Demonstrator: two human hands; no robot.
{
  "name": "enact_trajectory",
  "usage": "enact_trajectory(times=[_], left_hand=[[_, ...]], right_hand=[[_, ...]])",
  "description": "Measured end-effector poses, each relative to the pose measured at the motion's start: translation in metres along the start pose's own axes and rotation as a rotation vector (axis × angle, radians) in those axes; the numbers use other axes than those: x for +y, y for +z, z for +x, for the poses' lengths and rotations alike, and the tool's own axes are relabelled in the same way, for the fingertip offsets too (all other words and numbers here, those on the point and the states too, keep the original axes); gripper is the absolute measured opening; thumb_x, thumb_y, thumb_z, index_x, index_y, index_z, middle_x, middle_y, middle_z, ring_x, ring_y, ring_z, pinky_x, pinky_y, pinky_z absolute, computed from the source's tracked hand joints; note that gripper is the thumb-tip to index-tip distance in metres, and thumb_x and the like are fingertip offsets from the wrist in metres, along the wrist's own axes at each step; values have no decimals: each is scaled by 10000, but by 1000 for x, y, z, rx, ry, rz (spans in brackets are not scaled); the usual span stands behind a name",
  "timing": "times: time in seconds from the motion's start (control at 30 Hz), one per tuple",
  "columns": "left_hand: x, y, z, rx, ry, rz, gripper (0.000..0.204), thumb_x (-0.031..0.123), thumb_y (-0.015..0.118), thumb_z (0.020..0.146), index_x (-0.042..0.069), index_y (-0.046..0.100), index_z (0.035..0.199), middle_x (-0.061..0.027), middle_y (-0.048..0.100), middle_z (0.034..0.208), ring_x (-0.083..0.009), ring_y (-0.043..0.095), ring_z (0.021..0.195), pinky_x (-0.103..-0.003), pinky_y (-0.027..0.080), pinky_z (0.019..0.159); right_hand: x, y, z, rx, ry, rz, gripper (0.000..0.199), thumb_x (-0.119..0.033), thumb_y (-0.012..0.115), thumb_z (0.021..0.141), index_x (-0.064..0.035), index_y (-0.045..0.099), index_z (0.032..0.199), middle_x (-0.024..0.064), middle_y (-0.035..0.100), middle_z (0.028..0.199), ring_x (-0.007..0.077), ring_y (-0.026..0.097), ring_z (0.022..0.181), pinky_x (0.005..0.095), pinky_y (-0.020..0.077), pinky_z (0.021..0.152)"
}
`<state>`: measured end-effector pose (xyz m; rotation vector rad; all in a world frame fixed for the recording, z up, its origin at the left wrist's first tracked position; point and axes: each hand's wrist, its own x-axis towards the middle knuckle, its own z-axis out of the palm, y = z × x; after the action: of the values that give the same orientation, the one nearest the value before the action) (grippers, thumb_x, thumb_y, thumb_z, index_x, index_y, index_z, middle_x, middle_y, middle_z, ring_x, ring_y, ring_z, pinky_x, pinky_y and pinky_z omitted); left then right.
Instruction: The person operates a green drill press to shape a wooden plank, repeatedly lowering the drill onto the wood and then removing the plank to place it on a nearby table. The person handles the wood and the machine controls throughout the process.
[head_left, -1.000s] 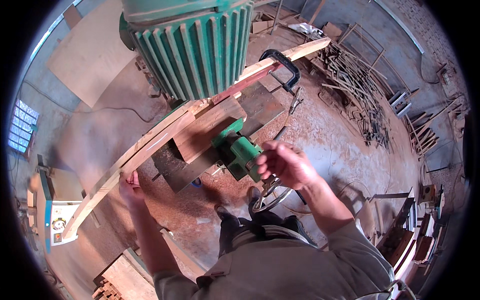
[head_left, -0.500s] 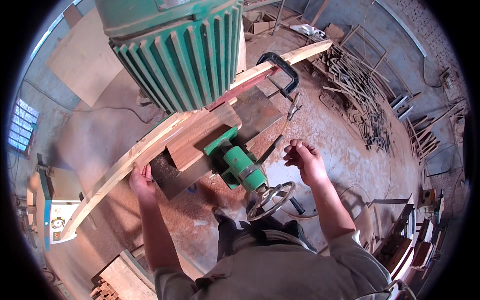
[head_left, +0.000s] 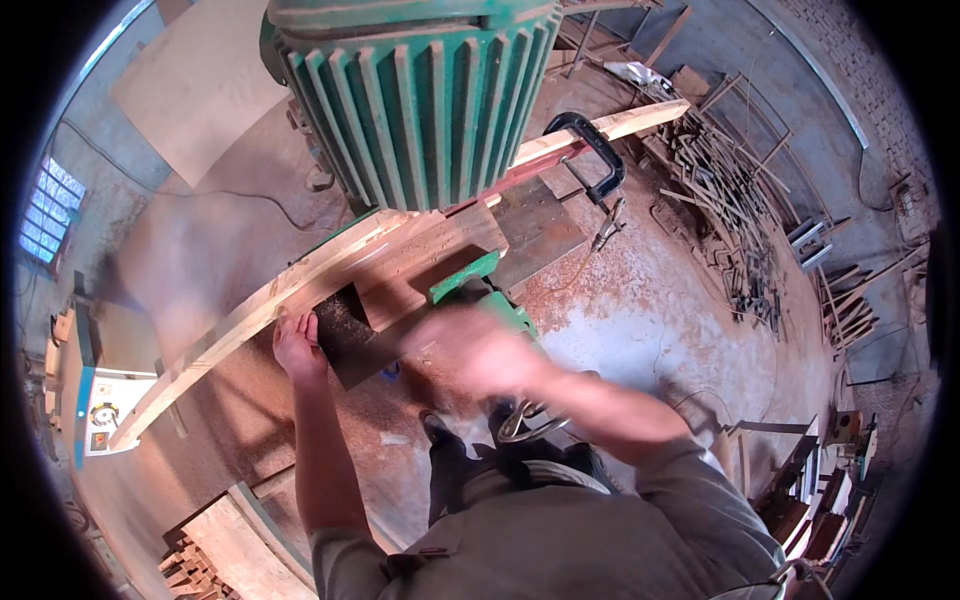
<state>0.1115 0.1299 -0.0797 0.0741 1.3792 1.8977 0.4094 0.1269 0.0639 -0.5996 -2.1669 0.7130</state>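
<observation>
A long pale wooden beam (head_left: 225,345) runs from the lower left up past the machine to the upper right. My left hand (head_left: 298,345) is closed on the beam's near edge, beside the left end of the dark metal machine table (head_left: 345,325). On this table a brown wooden block (head_left: 430,258) lies against the beam, with a green clamp's jaw plate (head_left: 466,276) at its near side. My right hand (head_left: 475,350) is over the clamp body, smeared by motion, so its fingers cannot be read. It covers much of the clamp and part of the handwheel (head_left: 530,422).
A large green ribbed motor housing (head_left: 420,110) hangs over the beam, hiding its middle. A black C-clamp (head_left: 600,160) sits on the beam's right part. Wood strips (head_left: 715,190) are heaped at the right. A white-fronted control box (head_left: 110,412) stands by the beam's left end.
My right hand has swung left from beside the clamp to over it. My left hand has moved slightly up along the beam's edge. The whole view has shifted a little.
</observation>
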Motion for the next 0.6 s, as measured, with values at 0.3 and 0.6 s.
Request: enact_trajectory(times=[0.3, 0.6], left_hand=[[-31, 6, 9, 15, 140, -45, 392, 212, 467, 945, -43, 418, 1238, -195, 520, 1148, -299, 564, 1020, -365, 517, 870], [-24, 2, -4, -35, 324, 80, 364, 243, 459, 959, -35, 480, 1192, -120, 589, 1017, -184, 575, 864, -298, 497, 739]], right_hand=[[-15, 9, 4, -38, 286, 101, 331, -325, 597, 860, -14, 618, 970, 187, 642, 896, 318, 647, 773, 386, 526, 672], [-69, -447, 161, 758, -20, -78, 428, -472, 507, 905, -63, 560, 1018, 48, 572, 865, 160, 540, 785, 309, 452, 719]])
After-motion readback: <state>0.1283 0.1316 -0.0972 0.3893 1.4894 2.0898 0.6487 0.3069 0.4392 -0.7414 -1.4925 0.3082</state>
